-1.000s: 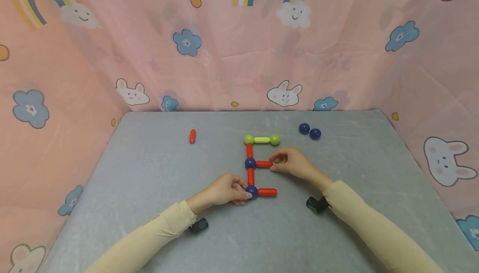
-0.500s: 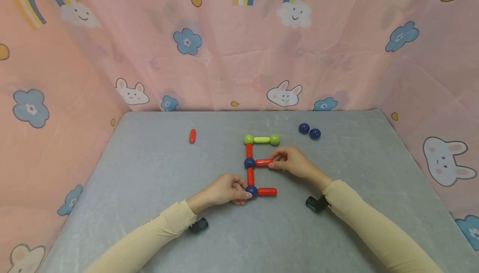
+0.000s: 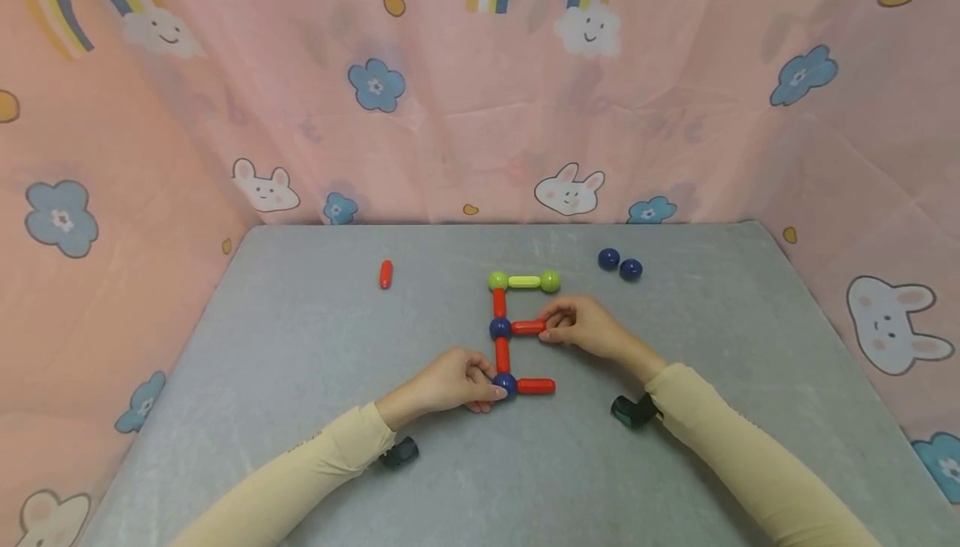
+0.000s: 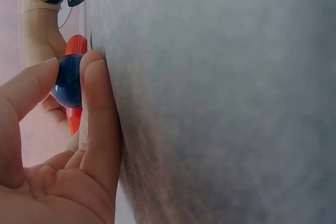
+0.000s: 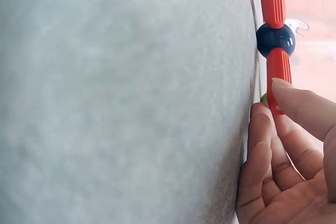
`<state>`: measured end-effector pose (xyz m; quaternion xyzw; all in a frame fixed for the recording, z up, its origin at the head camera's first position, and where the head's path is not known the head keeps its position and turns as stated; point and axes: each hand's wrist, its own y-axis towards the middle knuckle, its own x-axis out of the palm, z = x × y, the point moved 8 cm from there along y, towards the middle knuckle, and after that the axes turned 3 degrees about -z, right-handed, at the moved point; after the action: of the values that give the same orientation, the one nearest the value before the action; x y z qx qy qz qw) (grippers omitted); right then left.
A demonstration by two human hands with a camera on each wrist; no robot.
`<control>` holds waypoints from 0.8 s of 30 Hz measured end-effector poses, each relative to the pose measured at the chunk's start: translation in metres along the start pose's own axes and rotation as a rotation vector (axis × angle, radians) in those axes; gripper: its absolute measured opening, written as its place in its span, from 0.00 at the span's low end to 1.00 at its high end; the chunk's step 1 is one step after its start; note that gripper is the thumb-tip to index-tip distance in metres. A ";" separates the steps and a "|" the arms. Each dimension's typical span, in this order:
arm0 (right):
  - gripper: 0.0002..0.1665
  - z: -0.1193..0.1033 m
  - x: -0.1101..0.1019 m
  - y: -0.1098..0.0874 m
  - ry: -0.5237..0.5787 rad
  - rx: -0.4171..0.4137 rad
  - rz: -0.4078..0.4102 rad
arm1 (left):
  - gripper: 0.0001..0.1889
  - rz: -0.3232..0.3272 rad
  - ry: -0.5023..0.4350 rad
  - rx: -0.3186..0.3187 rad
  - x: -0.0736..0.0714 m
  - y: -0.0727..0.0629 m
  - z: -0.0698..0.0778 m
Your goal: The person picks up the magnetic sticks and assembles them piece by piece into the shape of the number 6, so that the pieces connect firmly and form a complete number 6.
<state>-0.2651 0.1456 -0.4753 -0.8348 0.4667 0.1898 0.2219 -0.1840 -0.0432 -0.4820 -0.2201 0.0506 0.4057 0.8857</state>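
Observation:
On the grey table lies a shape like a letter E, built from rods and balls. Its top arm is a light green rod (image 3: 524, 282) between two green balls (image 3: 551, 281). Red rods (image 3: 502, 355) run down its spine through a middle blue ball (image 3: 500, 328) to a lower blue ball (image 3: 505, 384). My left hand (image 3: 455, 380) pinches that lower ball between thumb and fingers. A lower red rod (image 3: 536, 386) points right from it. My right hand (image 3: 583, 326) pinches the free end of the middle red rod (image 3: 527, 327), whose other end meets the middle ball.
Two loose blue balls (image 3: 609, 259) lie at the back right of the table (image 3: 300, 363). A single red rod (image 3: 386, 274) lies at the back left. A pink patterned curtain (image 3: 450, 130) hangs along the back and sides.
The right hand's middle red rod tilted up slightly at its outer end, then came nearly level again. The left hand stays on the lower ball.

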 end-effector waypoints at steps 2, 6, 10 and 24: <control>0.15 0.000 0.000 0.000 0.001 -0.006 -0.001 | 0.11 0.003 0.002 0.001 0.000 0.000 0.001; 0.16 0.001 0.000 0.000 -0.007 -0.012 -0.002 | 0.12 0.005 0.002 0.004 0.000 0.000 0.002; 0.15 0.001 0.000 0.000 -0.008 -0.011 -0.005 | 0.12 0.001 0.001 0.003 0.000 0.001 0.002; 0.16 0.001 -0.001 -0.001 0.000 -0.001 -0.012 | 0.11 -0.009 0.025 -0.003 0.000 0.002 0.001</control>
<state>-0.2645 0.1470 -0.4755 -0.8377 0.4616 0.1887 0.2228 -0.1854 -0.0415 -0.4816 -0.2266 0.0604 0.3991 0.8864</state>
